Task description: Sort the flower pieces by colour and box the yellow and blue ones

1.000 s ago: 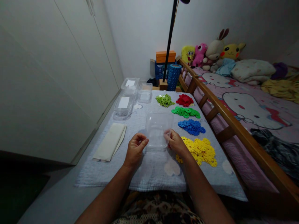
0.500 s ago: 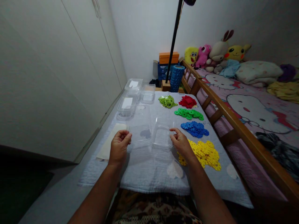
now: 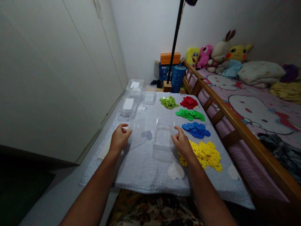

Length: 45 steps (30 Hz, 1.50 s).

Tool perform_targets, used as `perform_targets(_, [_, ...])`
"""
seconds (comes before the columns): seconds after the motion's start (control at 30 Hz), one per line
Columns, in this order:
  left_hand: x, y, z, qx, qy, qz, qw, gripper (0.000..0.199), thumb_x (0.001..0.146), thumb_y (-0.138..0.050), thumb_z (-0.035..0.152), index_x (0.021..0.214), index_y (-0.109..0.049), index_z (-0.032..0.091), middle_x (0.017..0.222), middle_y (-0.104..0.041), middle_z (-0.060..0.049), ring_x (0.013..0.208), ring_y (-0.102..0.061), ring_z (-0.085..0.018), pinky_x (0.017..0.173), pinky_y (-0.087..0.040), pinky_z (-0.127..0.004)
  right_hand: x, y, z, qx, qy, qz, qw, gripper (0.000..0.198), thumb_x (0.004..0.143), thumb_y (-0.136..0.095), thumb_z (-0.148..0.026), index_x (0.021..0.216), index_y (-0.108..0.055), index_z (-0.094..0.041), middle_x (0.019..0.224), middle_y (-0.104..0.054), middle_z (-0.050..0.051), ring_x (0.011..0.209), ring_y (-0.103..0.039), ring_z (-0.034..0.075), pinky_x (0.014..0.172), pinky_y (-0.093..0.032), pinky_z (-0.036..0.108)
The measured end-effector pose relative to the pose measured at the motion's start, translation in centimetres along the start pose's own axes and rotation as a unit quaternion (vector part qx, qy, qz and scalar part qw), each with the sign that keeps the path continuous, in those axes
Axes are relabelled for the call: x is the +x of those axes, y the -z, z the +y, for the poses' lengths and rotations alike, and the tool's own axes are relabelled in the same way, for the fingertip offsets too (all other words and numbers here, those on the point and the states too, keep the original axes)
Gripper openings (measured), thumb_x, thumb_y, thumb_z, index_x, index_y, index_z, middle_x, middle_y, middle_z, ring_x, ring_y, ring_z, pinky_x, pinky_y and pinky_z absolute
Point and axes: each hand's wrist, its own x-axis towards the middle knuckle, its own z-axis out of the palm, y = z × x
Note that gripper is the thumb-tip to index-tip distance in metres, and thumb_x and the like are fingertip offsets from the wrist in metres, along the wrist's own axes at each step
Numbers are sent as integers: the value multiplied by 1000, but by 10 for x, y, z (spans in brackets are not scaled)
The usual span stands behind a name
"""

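Head view, frame centre: our left hand (image 3: 120, 137) pinches a clear flat plastic lid (image 3: 138, 128); our half-open right hand (image 3: 182, 141) is beside a transparent rectangular plastic box (image 3: 162, 138).

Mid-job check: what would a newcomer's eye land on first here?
Probably the bright yellow pieces heaped beside the right hand, with blue pieces and red pieces farther back. Next, the plush toys lined up at the far end of the bed. The clear container, just left of that hand, stands out less.
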Motion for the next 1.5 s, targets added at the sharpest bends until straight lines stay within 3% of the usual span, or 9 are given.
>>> perform_targets(0.2, [3, 0, -4, 283, -141, 19, 948, 27, 78, -64, 27, 103, -66, 18, 98, -67, -12, 96, -62, -31, 86, -46, -41, 4, -2, 0, 17, 9, -7, 1000, 55, 86, -48, -34, 136, -50, -11, 62, -46, -6, 58, -47, 16, 59, -33, 26])
perform_targets(0.3, [-7, -9, 3, 317, -213, 44, 923, 27, 84, -58, 29, 106, -67, 16, 114, -65, -17, 114, -55, -36, 100, -40, -48, 5, -4, -2, 29, 16, -4, 999, 55, 86, -50, -36, 135, -51, -11, 62, -47, -6, 59, -49, 16, 60, -35, 26])
perform_targets(0.4, [-26, -26, 15, 241, -240, -34, 940, 32, 92, -49, 36, 108, -66, 15, 111, -67, -15, 110, -59, -31, 100, -42, -46, 2, -1, -3, 40, 23, 10, 999, 57, 87, -52, -38, 137, -50, -10, 65, -51, -5, 61, -52, 17, 62, -38, 27])
perform_targets(0.57, [-61, -56, 26, 110, -140, -153, 972, 45, 92, -49, 48, 123, -60, 16, 81, -64, -2, 76, -62, -20, 73, -46, -32, -7, 28, 8, -15, 48, 74, 996, 43, 89, -51, -38, 123, -60, -13, 77, -62, 2, 72, -59, 19, 73, -44, 32])
perform_targets(0.67, [-70, -66, 26, 71, -107, -149, 980, 51, 89, -54, 49, 128, -55, 16, 68, -55, 4, 65, -58, -17, 65, -41, -28, -17, 56, 26, -121, 89, 120, 981, 28, 89, -52, -33, 103, -68, -15, 92, -68, 10, 92, -61, 25, 88, -44, 39])
perform_targets(0.8, [-69, -76, 19, -1, -87, -145, 986, 51, 85, -60, 43, 128, -55, 17, 60, -46, 9, 58, -50, -14, 61, -38, -26, -37, 82, 51, -247, 105, 112, 957, 24, 87, -56, -31, 101, -71, -19, 113, -68, 13, 110, -56, 30, 98, -40, 46])
perform_targets(1.03, [-72, -82, 13, -85, -73, -128, 985, 41, 83, -61, 30, 121, -58, 16, 58, -40, 10, 53, -40, -11, 58, -34, -23, -57, 84, 68, -363, 79, 37, 928, 31, 83, -62, -31, 112, -71, -23, 138, -58, 11, 129, -42, 35, 107, -32, 52])
perform_targets(1.27, [-82, -78, 7, -107, -86, -70, 988, 35, 79, -61, 25, 114, -61, 18, 56, -37, 10, 51, -36, -10, 56, -33, -21, -53, 79, 70, -358, 81, 35, 929, 26, 80, -66, -28, 105, -71, -22, 133, -59, 12, 127, -44, 34, 107, -31, 50])
perform_targets(1.5, [-86, -79, -2, -101, -126, -40, 986, 23, 80, -62, 25, 101, -65, 18, 57, -37, 9, 51, -38, -10, 55, -33, -22, -47, 77, 68, -267, 61, 57, 960, 11, 81, -63, -24, 91, -68, -22, 110, -66, 9, 109, -53, 29, 98, -38, 45])
